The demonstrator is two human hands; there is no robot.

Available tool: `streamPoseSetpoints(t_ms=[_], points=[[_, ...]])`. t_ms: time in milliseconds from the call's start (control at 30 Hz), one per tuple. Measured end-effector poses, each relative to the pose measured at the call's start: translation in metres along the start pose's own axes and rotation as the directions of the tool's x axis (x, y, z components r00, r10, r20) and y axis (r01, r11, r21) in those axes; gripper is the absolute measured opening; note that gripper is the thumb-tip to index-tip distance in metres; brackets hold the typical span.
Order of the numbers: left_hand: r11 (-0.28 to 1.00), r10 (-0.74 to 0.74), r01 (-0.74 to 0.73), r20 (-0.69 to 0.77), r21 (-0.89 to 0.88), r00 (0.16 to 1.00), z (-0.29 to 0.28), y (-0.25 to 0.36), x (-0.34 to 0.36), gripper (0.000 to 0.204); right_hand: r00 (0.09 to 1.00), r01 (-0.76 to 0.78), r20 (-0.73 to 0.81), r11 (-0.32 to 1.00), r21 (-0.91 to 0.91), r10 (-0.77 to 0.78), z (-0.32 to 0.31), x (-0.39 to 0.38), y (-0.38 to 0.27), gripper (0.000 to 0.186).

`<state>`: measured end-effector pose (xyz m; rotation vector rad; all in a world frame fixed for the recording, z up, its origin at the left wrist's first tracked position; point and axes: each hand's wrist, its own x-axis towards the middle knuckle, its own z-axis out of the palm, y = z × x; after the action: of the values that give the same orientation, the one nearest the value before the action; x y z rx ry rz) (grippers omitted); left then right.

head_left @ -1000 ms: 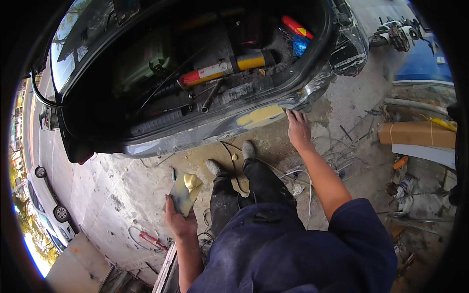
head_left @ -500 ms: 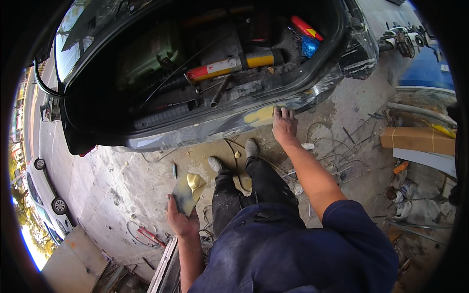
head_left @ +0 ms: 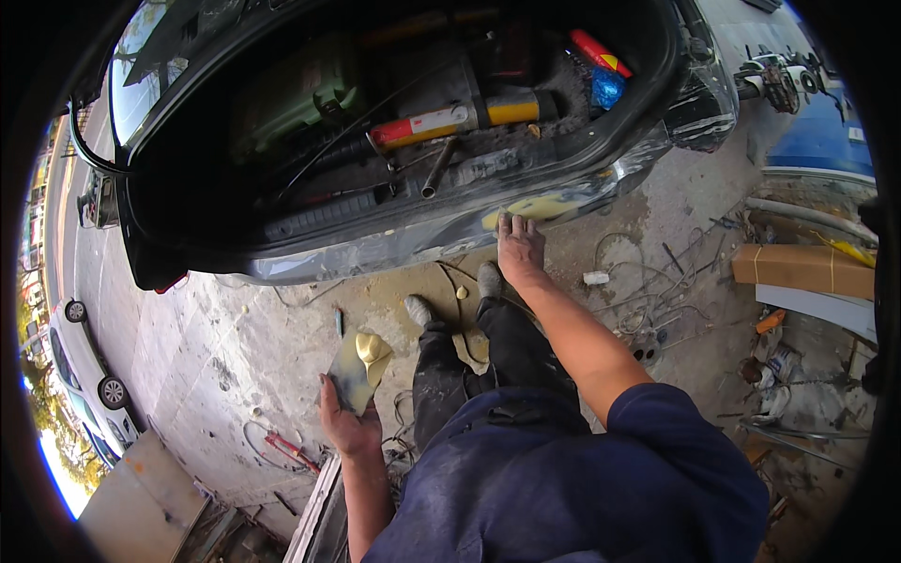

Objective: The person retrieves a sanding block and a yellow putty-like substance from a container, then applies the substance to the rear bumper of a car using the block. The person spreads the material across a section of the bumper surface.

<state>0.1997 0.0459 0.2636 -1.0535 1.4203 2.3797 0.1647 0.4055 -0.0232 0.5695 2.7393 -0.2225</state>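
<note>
My left hand [head_left: 351,424] grips a flat grey mixing plate [head_left: 349,377], held low over the floor to the left of my legs. A lump of pale yellow putty [head_left: 373,352] sits on its upper corner. My right hand [head_left: 521,248] is at the grey rear bumper [head_left: 361,260] of a car, fingers closed and bent at the edge of a smeared yellow putty patch [head_left: 544,207]. Whatever those fingers hold is hidden behind them.
The open trunk holds a green case [head_left: 305,108], a red and yellow tube-shaped tool [head_left: 422,126] and a metal pipe [head_left: 439,169]. Hoses lie around my shoes [head_left: 419,310]. To the right is a cardboard box [head_left: 802,273]; red-handled pliers [head_left: 291,450] lie at lower left.
My right hand has moved left and slightly nearer along the bumper. The yellow patch now spreads wider to its right. My left hand keeps the plate in nearly the same place.
</note>
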Motion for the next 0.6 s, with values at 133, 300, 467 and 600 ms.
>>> streamPoseSetpoints(t_ms=[133, 300, 467, 600], points=[[1.0, 0.004, -0.004, 0.002, 0.011, 1.0, 0.002, 0.005, 0.001, 0.042, 0.995, 0.088, 0.033, 0.995, 0.045, -0.09, 0.001, -0.016, -0.016, 0.059], [1.0, 0.013, -0.013, -0.032, 0.007, 0.999, 0.0, 0.005, 0.0, 0.044, 0.964, 0.236, 0.09, 0.96, 0.147, -0.251, -0.031, -0.026, -0.014, 0.051], [1.0, -0.001, 0.002, -0.013, 0.021, 1.0, -0.003, 0.002, -0.001, 0.042, 0.923, 0.357, -0.173, 0.932, 0.056, -0.343, -0.048, -0.006, 0.047, 0.047], [1.0, -0.018, 0.02, -0.069, 0.021, 0.997, -0.013, -0.008, -0.002, 0.039, 0.927, 0.343, -0.155, 0.939, -0.013, -0.341, -0.044, 0.011, 0.066, 0.05]])
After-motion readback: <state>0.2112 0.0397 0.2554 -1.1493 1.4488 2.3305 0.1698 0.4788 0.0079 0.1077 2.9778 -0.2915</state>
